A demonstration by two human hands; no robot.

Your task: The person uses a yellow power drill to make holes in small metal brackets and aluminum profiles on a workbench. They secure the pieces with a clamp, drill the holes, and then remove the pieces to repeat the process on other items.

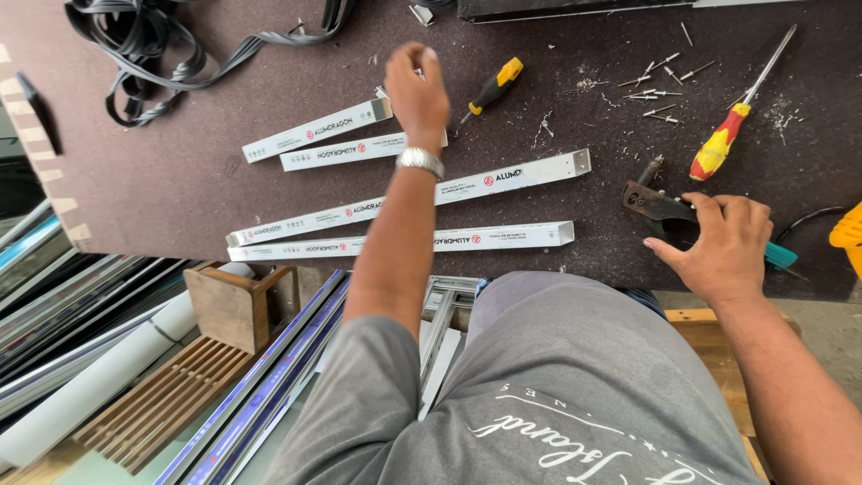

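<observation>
A coil of black strip is seen at the worktop's far left corner, with four white tubes laid toward the near edge. Over the far tubes the left hand is raised, fingers curled loosely; whether anything is held cannot be told. By the near right edge, the right hand is laid on a riveter, fingers spread over it, with rivets and a red screwdriver beyond.
</observation>
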